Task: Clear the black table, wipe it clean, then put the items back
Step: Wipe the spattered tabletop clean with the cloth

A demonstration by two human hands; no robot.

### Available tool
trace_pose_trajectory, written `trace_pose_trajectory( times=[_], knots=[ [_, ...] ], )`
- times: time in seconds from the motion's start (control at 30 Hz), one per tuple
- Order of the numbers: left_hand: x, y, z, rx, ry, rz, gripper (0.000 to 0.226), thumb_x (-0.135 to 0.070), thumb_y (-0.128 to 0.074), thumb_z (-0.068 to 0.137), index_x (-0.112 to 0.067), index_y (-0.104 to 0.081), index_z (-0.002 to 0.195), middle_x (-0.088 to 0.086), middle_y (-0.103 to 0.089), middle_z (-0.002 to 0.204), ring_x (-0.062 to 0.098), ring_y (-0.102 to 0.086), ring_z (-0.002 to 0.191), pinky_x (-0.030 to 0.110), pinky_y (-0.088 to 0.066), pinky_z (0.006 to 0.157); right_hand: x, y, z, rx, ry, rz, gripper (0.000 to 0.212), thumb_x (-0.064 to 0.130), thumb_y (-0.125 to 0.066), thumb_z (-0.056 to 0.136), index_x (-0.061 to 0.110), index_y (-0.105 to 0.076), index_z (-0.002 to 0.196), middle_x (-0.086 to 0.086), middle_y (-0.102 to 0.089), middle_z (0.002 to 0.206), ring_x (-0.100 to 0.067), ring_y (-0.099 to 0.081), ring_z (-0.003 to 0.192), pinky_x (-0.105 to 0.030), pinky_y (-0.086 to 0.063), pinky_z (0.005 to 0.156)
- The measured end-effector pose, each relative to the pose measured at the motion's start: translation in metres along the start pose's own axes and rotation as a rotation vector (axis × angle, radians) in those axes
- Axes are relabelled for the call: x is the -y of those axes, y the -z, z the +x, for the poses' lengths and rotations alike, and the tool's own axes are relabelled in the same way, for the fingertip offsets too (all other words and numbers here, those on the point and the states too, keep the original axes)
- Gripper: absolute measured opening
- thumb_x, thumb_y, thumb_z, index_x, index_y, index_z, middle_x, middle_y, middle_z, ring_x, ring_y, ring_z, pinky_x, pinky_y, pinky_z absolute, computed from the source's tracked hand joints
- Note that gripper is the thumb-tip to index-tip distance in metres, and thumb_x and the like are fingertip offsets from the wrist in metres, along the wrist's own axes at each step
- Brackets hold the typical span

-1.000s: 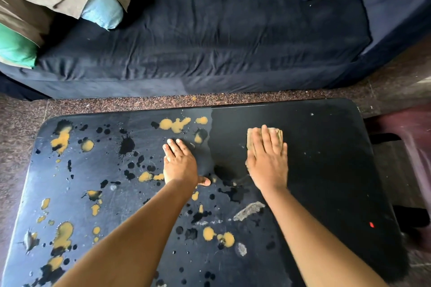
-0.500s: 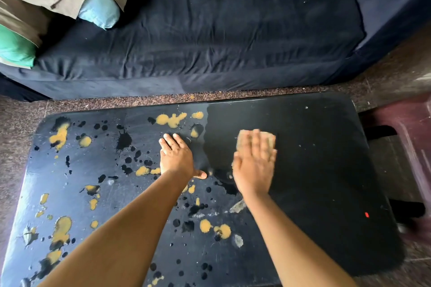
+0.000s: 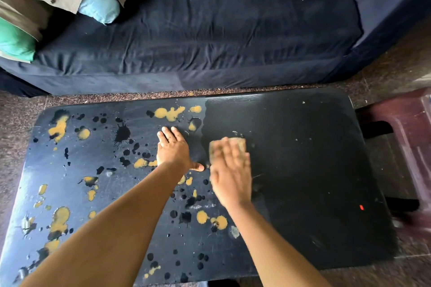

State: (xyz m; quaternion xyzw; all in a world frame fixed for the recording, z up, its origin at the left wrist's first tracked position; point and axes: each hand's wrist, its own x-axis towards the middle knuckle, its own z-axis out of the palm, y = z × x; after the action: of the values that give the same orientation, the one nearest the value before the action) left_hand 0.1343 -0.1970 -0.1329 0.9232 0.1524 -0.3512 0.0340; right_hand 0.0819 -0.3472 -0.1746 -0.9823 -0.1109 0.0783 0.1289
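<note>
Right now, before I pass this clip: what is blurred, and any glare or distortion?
Head view: the right hand and the tan pad under it are motion-smeared; the left hand, flat on the black table, is sharp. Head view: pale sheen along the table's far edge, and its edges bow, wide-angle.

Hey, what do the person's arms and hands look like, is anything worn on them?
Nothing worn shows. The left forearm and right forearm are bare to the frame edge, with no sleeves. The left hand has no glove, ring, watch or bracelet. The right hand is gloveless too, but motion blur hides whether it bears a ring.
</note>
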Motion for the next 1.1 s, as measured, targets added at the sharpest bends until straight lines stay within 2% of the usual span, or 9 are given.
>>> trace_pose_trajectory(
  times=[0.13, 0.33, 0.43, 0.53, 0.63, 0.73, 0.8, 0.93, 1.1],
  knots=[
    [0.001, 0.0, -0.001, -0.006, -0.005, -0.015, 0.142, -0.063, -0.075, 0.06, 0.006, 0.016, 0.145, 0.029, 0.012, 0.154, 0.04, 0.006, 0.145, 0.042, -0.011, 0.117, -0.048, 0.005, -0.02, 0.1, 0.402, -0.152, 0.064, 0.039, -0.032, 0.085, 0.027, -0.025, 0.148, 0.003, -0.025, 0.156, -0.019, -0.018, 0.145, -0.051, -0.026, 0.113],
    [0.003, -0.002, -0.002, -0.019, -0.017, -0.004, 0.144, -0.066, -0.073, 0.058, 0.005, 0.016, 0.145, 0.029, 0.011, 0.154, 0.04, 0.005, 0.145, 0.043, -0.011, 0.117, -0.037, 0.002, -0.022, -0.03, -0.166, -0.09, 0.062, 0.035, -0.041, 0.086, 0.022, -0.032, 0.146, -0.002, -0.029, 0.154, -0.025, -0.023, 0.143, -0.053, -0.022, 0.111],
    [0.005, -0.002, -0.003, -0.033, -0.023, -0.02, 0.143, -0.065, -0.074, 0.058, 0.004, 0.015, 0.146, 0.027, 0.012, 0.155, 0.038, 0.006, 0.145, 0.043, -0.01, 0.118, -0.024, -0.003, -0.031, 0.021, 0.092, -0.08, 0.066, 0.034, -0.049, 0.086, 0.024, -0.028, 0.147, -0.002, -0.025, 0.156, -0.024, -0.019, 0.144, -0.052, -0.021, 0.113],
    [0.007, -0.003, -0.004, -0.044, -0.023, -0.028, 0.143, -0.066, -0.074, 0.058, 0.003, 0.015, 0.146, 0.026, 0.012, 0.155, 0.037, 0.006, 0.146, 0.043, -0.009, 0.119, -0.075, 0.009, -0.036, 0.091, 0.443, -0.23, 0.065, 0.038, -0.035, 0.086, 0.028, -0.022, 0.149, 0.003, -0.022, 0.157, -0.019, -0.017, 0.145, -0.051, -0.025, 0.113],
    [0.008, -0.004, -0.005, -0.061, -0.03, -0.024, 0.143, -0.069, -0.072, 0.058, 0.002, 0.015, 0.147, 0.025, 0.012, 0.156, 0.036, 0.006, 0.146, 0.044, -0.006, 0.119, -0.1, 0.017, -0.041, 0.046, 0.097, -0.166, 0.062, 0.038, -0.031, 0.086, 0.028, -0.029, 0.147, 0.004, -0.025, 0.156, -0.019, -0.017, 0.145, -0.055, -0.031, 0.109],
    [0.011, -0.008, -0.009, -0.082, -0.022, -0.072, 0.139, -0.069, -0.07, 0.061, -0.003, 0.015, 0.148, 0.019, 0.014, 0.157, 0.03, 0.01, 0.146, 0.044, -0.003, 0.118, -0.055, 0.002, -0.047, 0.001, -0.233, -0.096, 0.062, 0.039, -0.033, 0.09, 0.025, -0.023, 0.149, 0.0, -0.017, 0.158, -0.023, -0.012, 0.146, -0.052, -0.018, 0.113],
    [0.011, -0.016, -0.016, -0.16, -0.037, -0.073, 0.129, -0.069, -0.064, 0.069, -0.007, 0.015, 0.149, 0.013, 0.016, 0.158, 0.026, 0.012, 0.147, 0.045, -0.003, 0.119, -0.027, -0.005, -0.053, 0.021, -0.094, -0.062, 0.061, 0.038, -0.034, 0.09, 0.026, -0.024, 0.149, -0.001, -0.017, 0.158, -0.024, -0.014, 0.146, -0.051, -0.014, 0.113],
    [0.011, -0.049, -0.054, -0.332, -0.138, -0.122, 0.101, -0.061, -0.047, 0.087, -0.011, 0.015, 0.149, 0.006, 0.019, 0.158, 0.021, 0.016, 0.146, 0.042, 0.001, 0.12, -0.066, 0.005, -0.059, 0.094, 0.325, -0.191, 0.06, 0.04, -0.03, 0.088, 0.03, -0.024, 0.147, 0.005, -0.025, 0.156, -0.019, -0.019, 0.144, -0.053, -0.029, 0.111],
    [0.034, -0.107, -0.127, -0.241, -0.088, -0.278, 0.102, -0.068, -0.039, 0.085, -0.014, 0.019, 0.148, 0.004, 0.029, 0.153, 0.017, 0.026, 0.142, 0.039, 0.006, 0.118, -0.065, 0.007, -0.073, 0.022, -0.18, -0.102, 0.06, 0.036, -0.034, 0.087, 0.023, -0.034, 0.145, -0.002, -0.03, 0.154, -0.025, -0.023, 0.143, -0.056, -0.033, 0.105]
  ],
)
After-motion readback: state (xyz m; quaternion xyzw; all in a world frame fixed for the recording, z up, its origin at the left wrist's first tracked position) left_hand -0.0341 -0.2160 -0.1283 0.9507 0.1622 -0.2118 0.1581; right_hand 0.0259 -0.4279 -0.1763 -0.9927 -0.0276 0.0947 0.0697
